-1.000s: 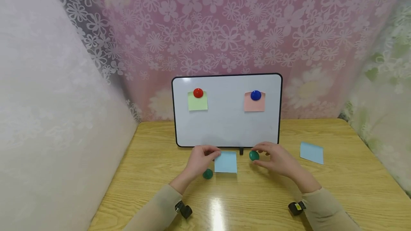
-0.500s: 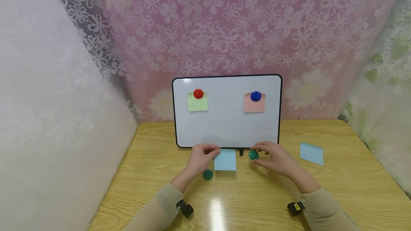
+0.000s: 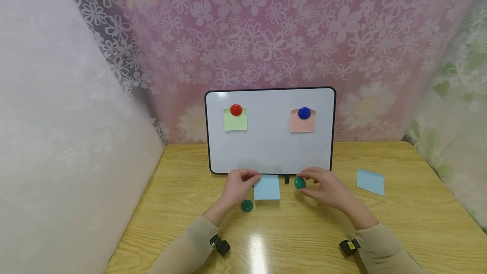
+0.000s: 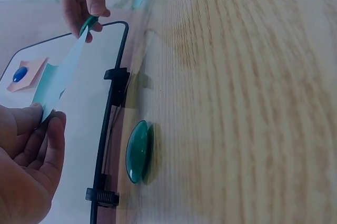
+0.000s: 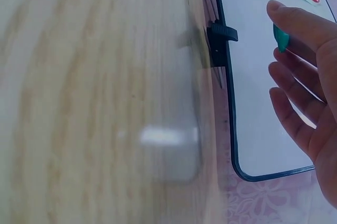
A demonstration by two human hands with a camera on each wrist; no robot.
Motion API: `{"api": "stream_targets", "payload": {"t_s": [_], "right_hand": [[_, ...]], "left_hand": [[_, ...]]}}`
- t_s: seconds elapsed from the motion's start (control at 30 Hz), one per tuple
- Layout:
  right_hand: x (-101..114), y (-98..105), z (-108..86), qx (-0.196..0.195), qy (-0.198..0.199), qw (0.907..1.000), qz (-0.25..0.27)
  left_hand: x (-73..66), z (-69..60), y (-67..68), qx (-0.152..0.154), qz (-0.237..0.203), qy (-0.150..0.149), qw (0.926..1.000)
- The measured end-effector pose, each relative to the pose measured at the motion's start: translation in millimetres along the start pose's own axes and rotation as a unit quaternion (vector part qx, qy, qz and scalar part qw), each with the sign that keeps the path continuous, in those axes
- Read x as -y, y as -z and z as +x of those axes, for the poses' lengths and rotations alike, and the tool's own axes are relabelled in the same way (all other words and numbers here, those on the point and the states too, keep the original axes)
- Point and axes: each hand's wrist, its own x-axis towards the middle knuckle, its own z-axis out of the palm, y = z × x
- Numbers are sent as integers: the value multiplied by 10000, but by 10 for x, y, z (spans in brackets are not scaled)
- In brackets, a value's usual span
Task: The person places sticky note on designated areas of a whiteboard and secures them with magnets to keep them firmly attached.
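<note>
My left hand (image 3: 236,187) pinches a light blue note (image 3: 267,187) by its upper left corner, in front of the whiteboard's bottom edge. In the left wrist view the left hand (image 4: 29,155) has thumb and fingertips on the note (image 4: 64,74). To the right, my right hand (image 3: 328,187) holds a green magnet (image 3: 299,183) between thumb and fingers; the right wrist view shows that magnet (image 5: 281,38) in the right hand (image 5: 310,71). Another green magnet (image 3: 247,205) lies on the table beside the left hand.
The whiteboard (image 3: 270,151) stands at the back, with a green note (image 3: 236,123) under a red magnet (image 3: 236,110) and a pink note (image 3: 302,126) under a blue magnet (image 3: 304,113). A second blue note (image 3: 370,182) lies on the table at right.
The blue note in my left hand has risen slightly towards the board's lower edge. My right hand, with its green magnet, has shifted very slightly left and up.
</note>
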Motion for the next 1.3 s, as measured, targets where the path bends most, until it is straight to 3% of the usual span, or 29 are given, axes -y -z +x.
{"api": "stream_targets", "payload": {"t_s": [0.8,1.3], "right_hand": [[22,-103,91,-75,53,9999,59],[82,-131,213,-348,-17,9993,138]], "left_hand": [[59,130,-15,-171,38,106,9998],[-47,285,-89,-247,173,68,9995]]}}
